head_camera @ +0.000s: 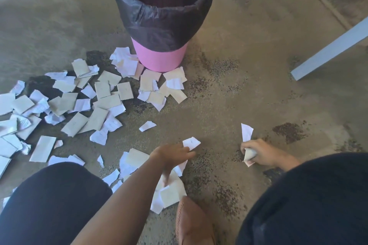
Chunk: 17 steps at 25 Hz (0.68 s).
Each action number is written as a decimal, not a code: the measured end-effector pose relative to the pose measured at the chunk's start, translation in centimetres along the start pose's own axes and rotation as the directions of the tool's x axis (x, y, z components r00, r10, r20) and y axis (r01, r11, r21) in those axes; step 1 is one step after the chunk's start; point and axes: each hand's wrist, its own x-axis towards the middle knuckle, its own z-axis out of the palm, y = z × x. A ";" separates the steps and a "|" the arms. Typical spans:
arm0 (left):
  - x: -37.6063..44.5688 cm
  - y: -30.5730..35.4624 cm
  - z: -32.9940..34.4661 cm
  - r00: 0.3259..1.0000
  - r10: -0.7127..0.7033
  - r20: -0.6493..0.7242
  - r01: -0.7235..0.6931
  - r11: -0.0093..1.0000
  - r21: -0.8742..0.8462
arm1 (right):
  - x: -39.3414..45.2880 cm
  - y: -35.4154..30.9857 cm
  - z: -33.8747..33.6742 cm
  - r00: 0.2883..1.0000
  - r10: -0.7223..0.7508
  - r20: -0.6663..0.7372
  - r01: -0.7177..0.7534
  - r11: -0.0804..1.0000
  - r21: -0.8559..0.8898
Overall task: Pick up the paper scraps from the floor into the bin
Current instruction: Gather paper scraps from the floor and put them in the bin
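A pink bin (159,56) lined with a black bag stands upright at top centre. Several white and beige paper scraps (93,97) lie scattered on the floor to its left and at its base. My left hand (171,155) reaches low over the floor, its fingers on a white scrap (191,143), with more scraps (169,193) under the wrist. My right hand (262,153) is closed around a few gathered scraps (249,155), and a long white piece (247,131) sticks up from its fingers.
A pale grey bar (330,45), perhaps a furniture leg, slants across the right side. My dark-clad knees (51,205) fill the bottom corners and a tan shoe (193,223) sits between them. The concrete floor has dark speckled patches (288,131).
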 end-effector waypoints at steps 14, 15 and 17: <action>-3.1 -4.8 -4.0 0.943 -0.324 0.079 0.326 0.845 -0.425 | 3.2 -0.7 -3.8 0.927 0.330 -0.176 -0.277 0.922 0.270; -4.0 -5.7 -5.0 0.942 -0.332 0.051 0.320 0.838 -0.442 | 3.2 -1.0 -4.0 0.928 0.335 -0.164 -0.280 0.916 0.286; -6.0 -7.5 -7.0 0.942 -0.335 -0.010 0.289 0.830 -0.477 | 3.1 -2.0 -4.6 0.936 0.309 -0.168 -0.257 0.927 0.273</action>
